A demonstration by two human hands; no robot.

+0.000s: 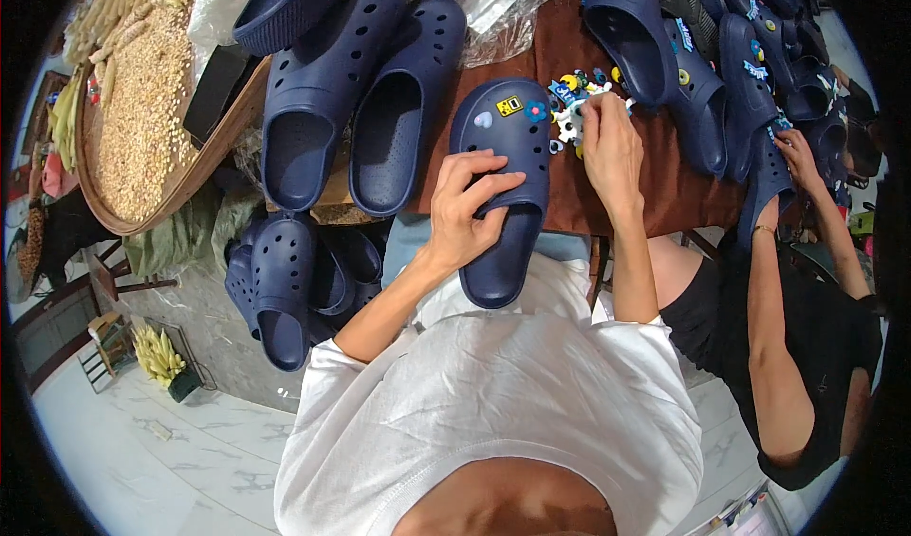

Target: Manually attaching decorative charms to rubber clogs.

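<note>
Clamped by left hand point(467, 215): navy clog point(503, 190) at table edge, three charms fitted (remaining holes bare); right hand point(610, 147) pinching into loose charm pile point(575, 100) just beyond; plain clogs point(365, 100) unfitted.

The foam clog with round holes point(503, 194) is dark navy, dotted near its toe with a pale blue, a yellow and a blue-and-red charm. The pile of small shoe charms point(576, 100) mixes blue, white and yellow. The tabletop point(664, 194) is reddish brown. The round woven tray point(133, 223) looks tan, its grain a pale straw colour. The short-sleeved shirt point(503, 403) is white.
</note>
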